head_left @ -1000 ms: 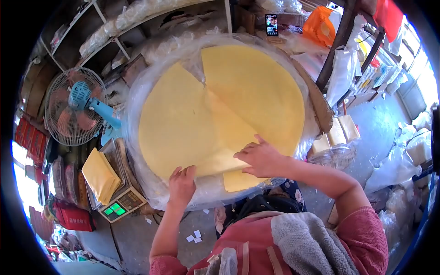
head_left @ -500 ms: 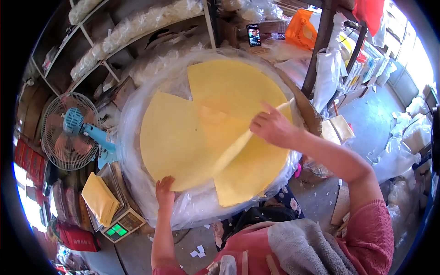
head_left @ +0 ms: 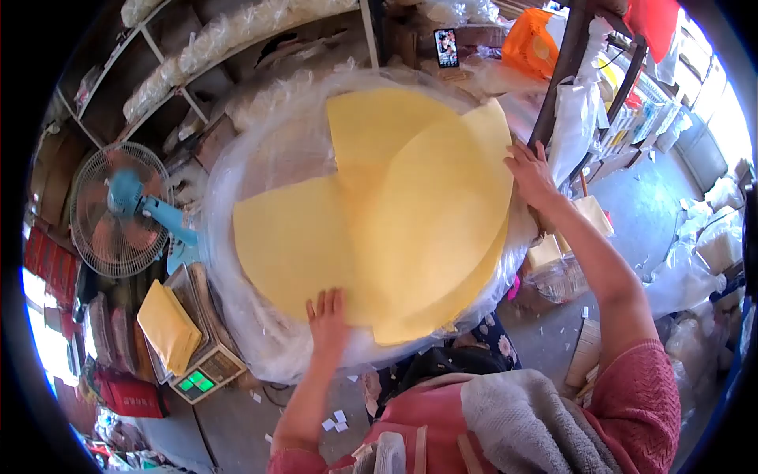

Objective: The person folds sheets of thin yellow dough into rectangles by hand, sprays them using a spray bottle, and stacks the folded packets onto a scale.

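Observation:
Thin yellow sheets (head_left: 426, 205) overlap in a fan on a round surface wrapped in clear plastic (head_left: 237, 276). A wedge-shaped gap at the upper left of the sheets shows the plastic beneath. My left hand (head_left: 328, 320) rests at the lower edge of the sheets, its fingers apart and pointing away from me. At the right edge of the sheets is my right hand (head_left: 533, 175), fingers spread, next to the upper right corner of the top sheet. Neither hand has anything gripped in it.
On the left stand a fan (head_left: 122, 209) and a scale (head_left: 209, 375) bearing a folded yellow stack (head_left: 167, 328). Behind are plastic-filled shelves (head_left: 245, 47), a phone (head_left: 446, 49) and an orange bag (head_left: 530, 46). A dark post (head_left: 562, 79) rises at the right.
My right hand has moved right and let go of the lifted sheet, which now lies flatter across the right side. My left hand has moved right along the lower edge.

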`<state>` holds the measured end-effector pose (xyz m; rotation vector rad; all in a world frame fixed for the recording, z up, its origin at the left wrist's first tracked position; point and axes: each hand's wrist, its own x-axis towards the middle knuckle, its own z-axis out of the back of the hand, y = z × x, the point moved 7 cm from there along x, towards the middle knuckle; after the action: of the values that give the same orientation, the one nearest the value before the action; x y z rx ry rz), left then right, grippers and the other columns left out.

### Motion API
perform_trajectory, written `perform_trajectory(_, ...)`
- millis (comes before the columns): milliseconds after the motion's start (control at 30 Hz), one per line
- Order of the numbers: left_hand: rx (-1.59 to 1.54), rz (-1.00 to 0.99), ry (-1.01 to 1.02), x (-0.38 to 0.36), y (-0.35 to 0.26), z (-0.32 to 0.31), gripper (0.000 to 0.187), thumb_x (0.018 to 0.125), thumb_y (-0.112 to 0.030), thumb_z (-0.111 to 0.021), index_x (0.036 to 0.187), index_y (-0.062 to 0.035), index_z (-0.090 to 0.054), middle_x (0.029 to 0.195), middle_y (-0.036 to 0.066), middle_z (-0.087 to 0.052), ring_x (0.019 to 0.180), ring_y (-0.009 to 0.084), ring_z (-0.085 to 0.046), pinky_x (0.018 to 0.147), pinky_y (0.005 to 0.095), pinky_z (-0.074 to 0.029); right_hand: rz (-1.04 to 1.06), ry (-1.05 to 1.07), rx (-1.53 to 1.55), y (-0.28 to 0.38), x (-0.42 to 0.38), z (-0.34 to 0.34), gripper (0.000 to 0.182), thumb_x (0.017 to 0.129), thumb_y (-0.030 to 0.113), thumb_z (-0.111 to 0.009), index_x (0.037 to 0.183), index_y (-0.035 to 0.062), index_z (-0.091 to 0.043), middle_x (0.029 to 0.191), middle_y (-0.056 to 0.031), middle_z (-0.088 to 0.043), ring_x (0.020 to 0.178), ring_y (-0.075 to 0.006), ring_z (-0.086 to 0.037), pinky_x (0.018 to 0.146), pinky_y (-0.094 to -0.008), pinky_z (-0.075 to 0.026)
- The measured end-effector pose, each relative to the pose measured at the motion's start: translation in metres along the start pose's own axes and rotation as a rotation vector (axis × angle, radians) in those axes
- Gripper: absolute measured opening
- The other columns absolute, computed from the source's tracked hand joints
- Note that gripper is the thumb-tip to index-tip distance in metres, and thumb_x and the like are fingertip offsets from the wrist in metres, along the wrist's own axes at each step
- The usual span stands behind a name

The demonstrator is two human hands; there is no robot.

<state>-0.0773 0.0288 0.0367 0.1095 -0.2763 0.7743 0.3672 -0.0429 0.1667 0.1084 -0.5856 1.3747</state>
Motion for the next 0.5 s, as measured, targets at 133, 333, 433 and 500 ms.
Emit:
perform_trajectory(133,0.004,0.036,0.151,0.008,0.011,0.005,0.048,0.074,-0.006,-0.057,0.121,-0.0049,-0.048,0.125,0.012,-0.050,0.118,0.0335,-0.045,0.100,0.0552,-0.029,0.283,0.306,0.213,0.094,-0.052,-0.014,0.055,0.071,0.008,-0.055,0.125,0.0100,-0.050,0.135,-0.0105,-0.041,0.133,-0.0278,-0.029,0.107,-0.0581,-0.017)
perform_trajectory(333,0.037,-0.069,0.151,0.002,0.028,-0.018,0.047,0.070,-0.005,-0.062,0.116,-0.0062,-0.052,0.125,0.009,-0.050,0.116,0.0296,-0.047,0.101,0.0505,-0.031,0.375,0.505,0.405,0.184,-0.094,-0.017,0.062,0.076,0.013,-0.053,0.136,0.0148,-0.040,0.144,-0.0094,-0.030,0.136,-0.0290,-0.022,0.107,-0.0595,-0.012)
perform_trajectory(433,0.048,-0.044,0.113,0.010,0.051,-0.005,0.038,0.070,-0.006,-0.063,0.107,-0.0076,-0.055,0.115,0.007,-0.056,0.111,0.0248,-0.051,0.100,0.0483,-0.032,0.307,0.437,0.389,0.178,-0.095,-0.056,0.056,0.076,0.014,-0.056,0.131,0.0150,-0.045,0.141,-0.0064,-0.038,0.135,-0.0237,-0.027,0.108,-0.0589,-0.010)
perform_trajectory(500,0.021,0.018,0.145,0.011,0.071,0.004,0.031,0.071,-0.007,-0.063,0.102,-0.0088,-0.058,0.105,0.006,-0.061,0.106,0.0229,-0.054,0.098,0.0472,-0.033,0.309,0.330,0.425,0.163,-0.096,-0.068,0.042,0.078,0.017,-0.057,0.120,0.0128,-0.054,0.125,-0.0072,-0.052,0.123,-0.0221,-0.042,0.104,-0.0531,-0.024)
